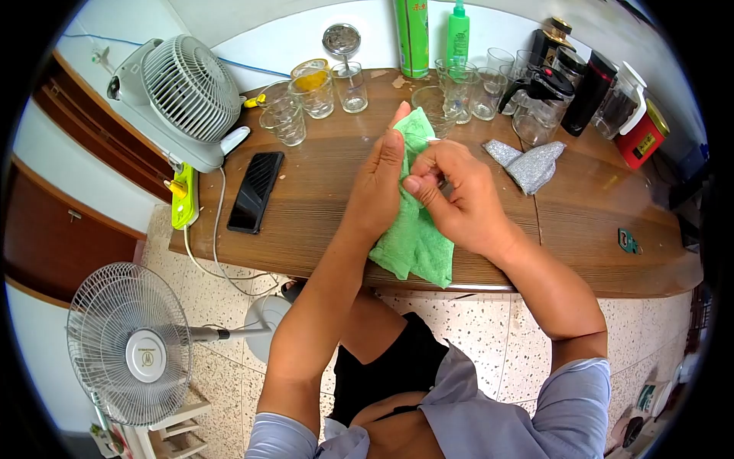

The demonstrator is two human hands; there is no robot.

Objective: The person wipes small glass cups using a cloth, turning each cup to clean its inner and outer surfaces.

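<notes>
A green cloth [417,245] hangs between my two hands above the front part of the brown wooden table [321,206]. My left hand [378,180] is upright along the cloth's left side, its thumb pressed on the cloth's upper part. On the right side, my right hand [455,191] pinches the cloth with bent fingers and thumb. Just behind the hands stands a low clear glass [432,99], partly covered by the cloth. Whether anything is wrapped inside the cloth cannot be made out.
Several glasses [292,126] line the back, with a green spray can [413,38] and a glass coffee pot [535,115]. A grey cloth [529,167] lies right, a black phone [256,191] left, near a table fan [191,88] and power strip [183,199].
</notes>
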